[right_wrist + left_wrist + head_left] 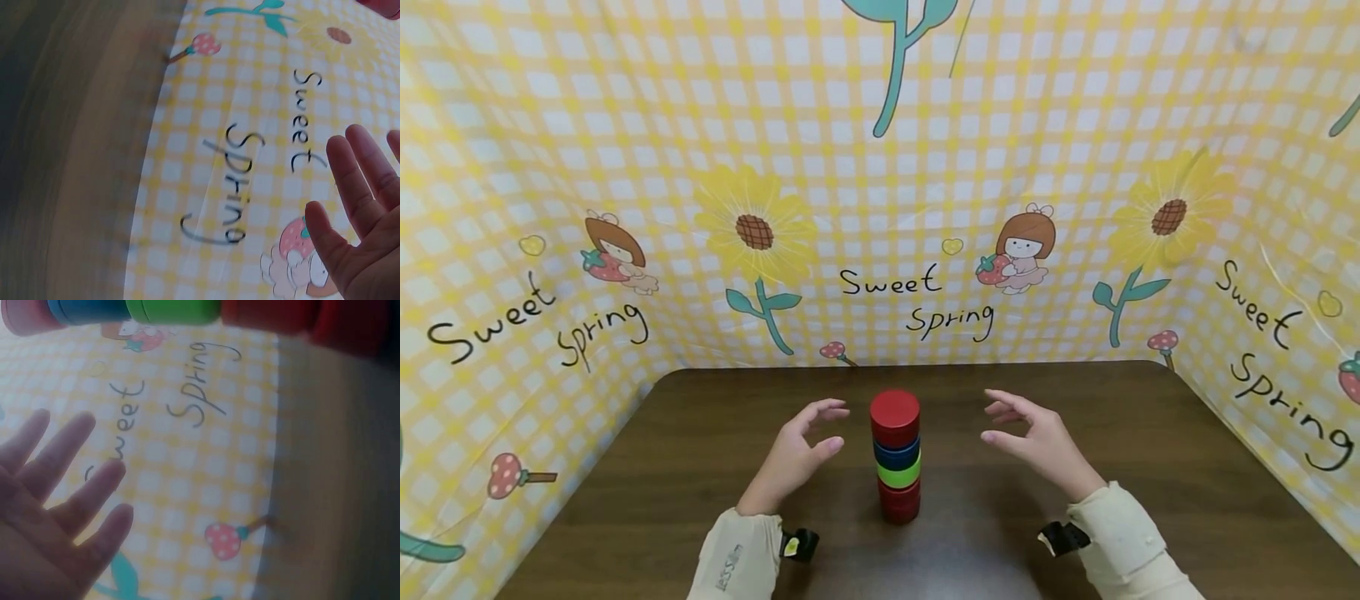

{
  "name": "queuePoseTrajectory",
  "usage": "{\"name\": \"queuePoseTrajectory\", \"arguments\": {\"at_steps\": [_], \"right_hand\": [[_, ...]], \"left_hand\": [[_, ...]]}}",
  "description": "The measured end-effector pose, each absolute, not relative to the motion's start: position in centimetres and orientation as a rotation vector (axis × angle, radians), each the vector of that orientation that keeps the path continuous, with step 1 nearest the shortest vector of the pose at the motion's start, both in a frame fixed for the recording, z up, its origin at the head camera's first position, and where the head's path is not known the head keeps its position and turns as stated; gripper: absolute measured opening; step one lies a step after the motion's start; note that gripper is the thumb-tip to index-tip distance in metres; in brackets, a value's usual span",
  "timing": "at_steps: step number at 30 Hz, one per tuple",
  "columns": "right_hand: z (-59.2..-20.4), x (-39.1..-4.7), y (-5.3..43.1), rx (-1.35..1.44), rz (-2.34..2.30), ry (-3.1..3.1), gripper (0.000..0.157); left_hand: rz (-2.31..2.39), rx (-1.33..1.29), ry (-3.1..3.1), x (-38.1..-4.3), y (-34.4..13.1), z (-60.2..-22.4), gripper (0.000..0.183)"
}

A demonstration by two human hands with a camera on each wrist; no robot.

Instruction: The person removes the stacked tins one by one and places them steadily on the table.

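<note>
An upright stack of round, can-like pieces stands on the table in the head view. From top to bottom it has a red piece (895, 419), a dark blue piece (897, 455), a bright green piece (899, 476) and red at the base (900, 503). The left wrist view shows the base as two red pieces (269, 314). My left hand (797, 454) hovers just left of the stack, fingers relaxed and apart from it. On the other side, somewhat farther off, my right hand (1039, 437) is held with its fingers loosely bent. Neither hand holds anything.
The dark brown wooden table (700, 467) has rounded far corners. A yellow checked cloth (880, 192) with flowers and lettering rises behind it and along both sides. Each sleeve end has a black wrist band (801, 544) beside it.
</note>
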State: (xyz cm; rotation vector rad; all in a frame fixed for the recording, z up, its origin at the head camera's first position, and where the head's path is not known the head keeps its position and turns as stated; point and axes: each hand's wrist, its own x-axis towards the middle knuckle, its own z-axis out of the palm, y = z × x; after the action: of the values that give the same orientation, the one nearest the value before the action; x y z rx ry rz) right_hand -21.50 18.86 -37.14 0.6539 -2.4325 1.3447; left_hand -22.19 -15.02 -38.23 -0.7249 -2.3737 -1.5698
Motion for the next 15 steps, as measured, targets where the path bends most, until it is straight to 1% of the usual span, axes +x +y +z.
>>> {"name": "queuePoseTrajectory", "arguments": {"at_steps": [3,5,11,15], "right_hand": [[-37.0,-21.6,17.7,0.663,1.402,-2.407,0.044],[-36.9,-21.7,16.9,0.669,1.427,-2.397,0.042],[-36.3,-21.7,14.6,0.679,1.482,-2.414,0.046],[-36.0,-21.7,13.3,0.68,1.519,-2.42,0.049]], "left_hand": [[-1.628,-0.737,-2.35,-22.5,-14.5,-38.3,0.051],[-1.676,-0.745,-2.332,-22.6,-14.2,-38.3,0.054],[-1.756,-0.793,-2.281,-22.9,-13.1,-38.1,0.065],[-1.77,-0.782,-2.316,-22.9,-12.5,-38.1,0.067]]}}
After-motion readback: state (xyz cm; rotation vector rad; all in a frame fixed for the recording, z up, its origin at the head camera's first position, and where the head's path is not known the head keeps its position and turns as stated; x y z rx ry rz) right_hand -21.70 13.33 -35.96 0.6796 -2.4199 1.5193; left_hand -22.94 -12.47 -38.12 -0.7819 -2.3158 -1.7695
